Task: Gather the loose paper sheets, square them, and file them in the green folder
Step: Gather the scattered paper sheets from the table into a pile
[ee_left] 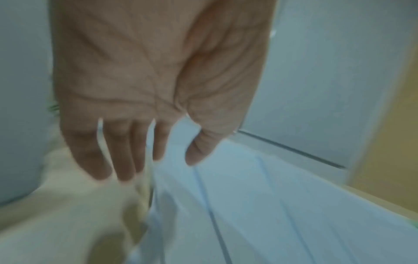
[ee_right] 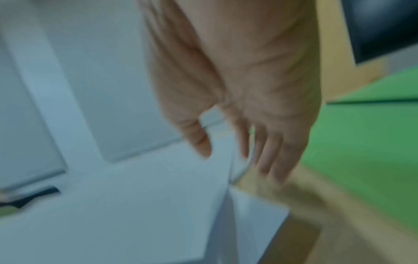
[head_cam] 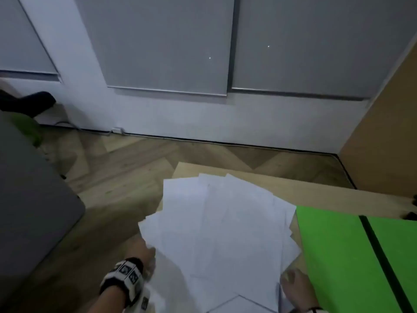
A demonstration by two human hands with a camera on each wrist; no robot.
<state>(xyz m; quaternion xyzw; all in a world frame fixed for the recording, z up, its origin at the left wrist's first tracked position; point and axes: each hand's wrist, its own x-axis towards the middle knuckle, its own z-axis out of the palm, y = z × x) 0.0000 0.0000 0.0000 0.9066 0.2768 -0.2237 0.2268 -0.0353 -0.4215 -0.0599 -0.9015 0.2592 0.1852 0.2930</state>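
A fanned pile of white paper sheets [head_cam: 225, 227] slopes over the left end of a light wooden desk [head_cam: 316, 190]. My left hand [head_cam: 150, 253] holds its near left edge; in the blurred left wrist view the thumb lies on top of the sheets [ee_left: 248, 214] and the fingers [ee_left: 122, 160] below them. My right hand [head_cam: 291, 281] holds the near right edge, thumb [ee_right: 199, 141] on the sheets [ee_right: 135, 205], fingers under the edge. The green folder [head_cam: 338, 256] lies shut on the desk, right of the sheets, with a black elastic band [head_cam: 379, 251] across it.
A grey surface [head_cam: 33, 199] stands to the left across a strip of wooden floor [head_cam: 126, 177]. A wooden cabinet side [head_cam: 383, 132] rises at the right. The white wall with grey panels [head_cam: 169, 53] is behind the desk.
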